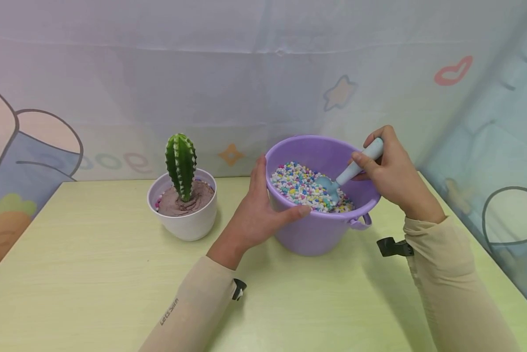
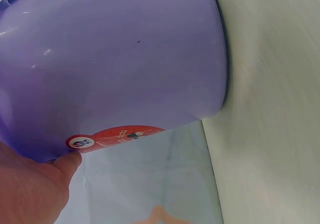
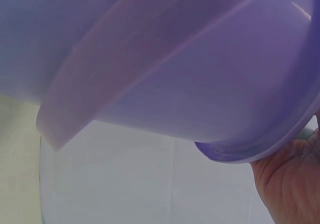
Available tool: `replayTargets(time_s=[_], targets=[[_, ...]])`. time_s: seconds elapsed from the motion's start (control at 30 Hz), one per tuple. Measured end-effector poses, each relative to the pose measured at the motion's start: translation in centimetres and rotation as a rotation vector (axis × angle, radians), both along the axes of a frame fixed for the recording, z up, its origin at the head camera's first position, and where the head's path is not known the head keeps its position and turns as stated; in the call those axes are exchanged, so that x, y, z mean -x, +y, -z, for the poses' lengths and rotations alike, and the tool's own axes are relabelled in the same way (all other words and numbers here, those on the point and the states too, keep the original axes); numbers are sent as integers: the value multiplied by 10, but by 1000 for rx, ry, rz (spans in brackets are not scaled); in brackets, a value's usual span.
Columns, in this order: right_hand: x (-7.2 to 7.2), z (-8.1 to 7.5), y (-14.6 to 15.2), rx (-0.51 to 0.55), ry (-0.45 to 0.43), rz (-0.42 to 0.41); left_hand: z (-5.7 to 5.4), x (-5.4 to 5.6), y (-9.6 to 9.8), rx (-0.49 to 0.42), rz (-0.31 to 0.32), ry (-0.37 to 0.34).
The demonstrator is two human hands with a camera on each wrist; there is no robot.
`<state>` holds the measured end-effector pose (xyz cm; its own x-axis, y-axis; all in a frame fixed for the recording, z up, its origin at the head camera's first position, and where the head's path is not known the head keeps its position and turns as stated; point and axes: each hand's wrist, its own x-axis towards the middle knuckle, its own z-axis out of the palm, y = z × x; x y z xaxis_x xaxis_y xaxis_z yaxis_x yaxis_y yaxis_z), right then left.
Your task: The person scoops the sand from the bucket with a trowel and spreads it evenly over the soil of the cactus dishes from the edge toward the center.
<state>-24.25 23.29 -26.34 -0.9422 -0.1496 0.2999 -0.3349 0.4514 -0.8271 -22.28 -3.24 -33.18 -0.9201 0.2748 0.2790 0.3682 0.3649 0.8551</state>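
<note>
In the head view my right hand (image 1: 393,173) grips the pale blue handle of a small shovel (image 1: 355,166). Its blade dips into multicoloured pebbles (image 1: 296,183) inside a purple bucket (image 1: 309,234). My left hand (image 1: 261,212) holds the bucket at its left side, thumb along the front of the rim and fingers up the outside. The left wrist view shows this hand (image 2: 35,184) against the bucket wall (image 2: 125,59), beside a red sticker (image 2: 120,135). In the right wrist view, part of the right hand (image 3: 290,179) shows past the bucket's rim; the shovel is hidden there.
Left of the bucket stands a white pot (image 1: 190,222) with a green cactus (image 1: 181,168) set in brownish filling (image 1: 197,200). Both stand on a pale yellow table (image 1: 91,274). A printed cloth (image 1: 228,88) hangs behind. The bucket's handle (image 3: 135,59) hangs down its side.
</note>
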Motion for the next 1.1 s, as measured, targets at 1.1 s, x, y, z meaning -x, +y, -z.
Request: replayTargets(time_s=[1.1], targets=[[-1, 1, 0, -6, -6, 12, 0, -1, -1, 66, -15, -1]])
